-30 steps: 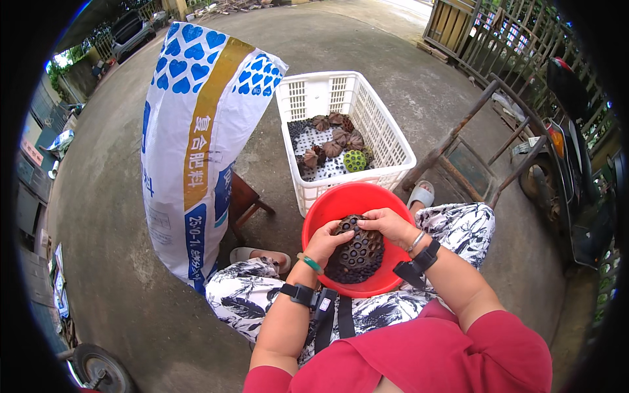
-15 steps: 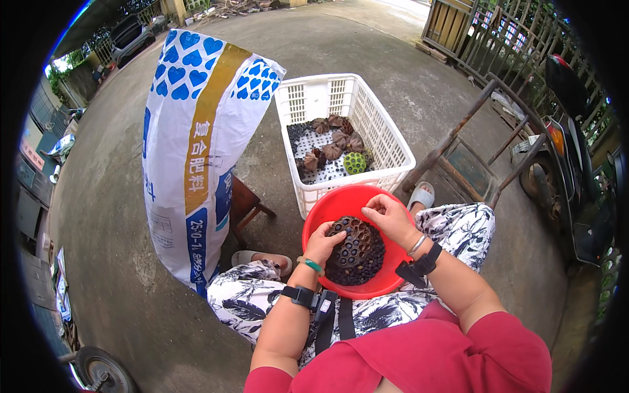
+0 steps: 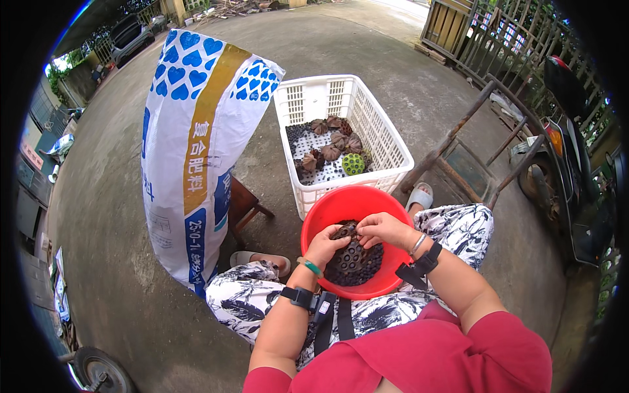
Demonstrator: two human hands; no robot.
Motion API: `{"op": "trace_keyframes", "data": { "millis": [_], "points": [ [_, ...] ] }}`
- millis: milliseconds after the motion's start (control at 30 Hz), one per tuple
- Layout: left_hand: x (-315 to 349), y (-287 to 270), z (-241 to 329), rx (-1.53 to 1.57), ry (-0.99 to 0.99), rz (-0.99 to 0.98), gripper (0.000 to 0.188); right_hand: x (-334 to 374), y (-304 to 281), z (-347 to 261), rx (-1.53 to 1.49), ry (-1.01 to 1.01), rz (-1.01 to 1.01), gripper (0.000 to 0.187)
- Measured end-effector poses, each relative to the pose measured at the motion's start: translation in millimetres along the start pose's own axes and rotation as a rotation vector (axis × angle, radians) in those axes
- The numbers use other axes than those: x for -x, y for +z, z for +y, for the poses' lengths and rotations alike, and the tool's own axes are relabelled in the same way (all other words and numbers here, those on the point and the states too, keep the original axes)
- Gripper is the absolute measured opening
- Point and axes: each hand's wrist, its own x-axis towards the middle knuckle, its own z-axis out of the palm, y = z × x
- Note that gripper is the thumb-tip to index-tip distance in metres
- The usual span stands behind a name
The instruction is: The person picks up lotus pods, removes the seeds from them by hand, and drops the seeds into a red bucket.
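A brown dried lotus seed pod point(image 3: 350, 258), its holes studded with dark seeds, tilts over a red basin point(image 3: 322, 211) between my knees. My left hand point(image 3: 321, 247) is closed round the pod's left edge, thumb on its face. My right hand point(image 3: 388, 230) is closed in a pinch at the pod's upper right; whatever sits between its fingertips is hidden. Loose dark lotus seeds point(image 3: 371, 267) cover the basin's bottom, partly hidden beneath the pod.
Beyond the basin stands a white plastic crate point(image 3: 386, 168) with brown pods point(image 3: 331, 152), one green pod point(image 3: 354, 164) and loose seeds. A tall white sack point(image 3: 173, 144) rises at left by a wooden stool point(image 3: 246, 202). A chair frame point(image 3: 458, 141) and motorbike point(image 3: 557, 170) are at right.
My right hand has come down and left, from above the basin's right side onto the pod. My left hand still grips the pod, which has tilted a little.
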Motion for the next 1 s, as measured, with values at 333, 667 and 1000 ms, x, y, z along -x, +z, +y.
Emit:
{"op": "trace_keyframes", "data": {
  "millis": [333,667,1000],
  "points": [
    [-7,3,-1,-0.024,0.026,-0.045,0.028,3,-7,-3,-0.049,0.041,0.058,0.024],
    [-12,-3,-14,-0.227,0.026,-0.006,0.030,-3,6,16,0.097,0.012,0.122,0.025],
    [-20,-13,-27,-0.190,0.106,0.251,0.033,-16,-35,32,0.538,-0.315,0.427,0.024]
  ]
}}
